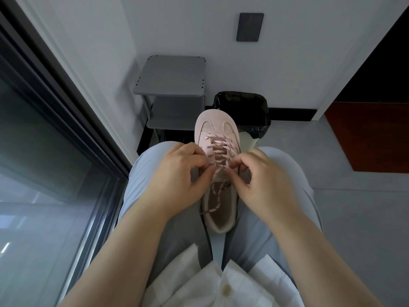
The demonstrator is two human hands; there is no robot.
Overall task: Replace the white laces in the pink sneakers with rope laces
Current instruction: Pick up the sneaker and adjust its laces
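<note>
Both hands (221,173) apparently pinch the rope lace (218,171) on the pink sneaker (215,129).

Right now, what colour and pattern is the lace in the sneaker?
The lace is pale pink with small dark flecks; the head view shows it.

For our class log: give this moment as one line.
left hand: pinches rope lace | right hand: pinches rope lace | pink sneaker: between thighs

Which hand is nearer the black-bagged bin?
Right. The right hand, pinching the rope lace, is on the sneaker's side nearest the bin; the left hand pinches it across the sneaker, farther away.
</note>
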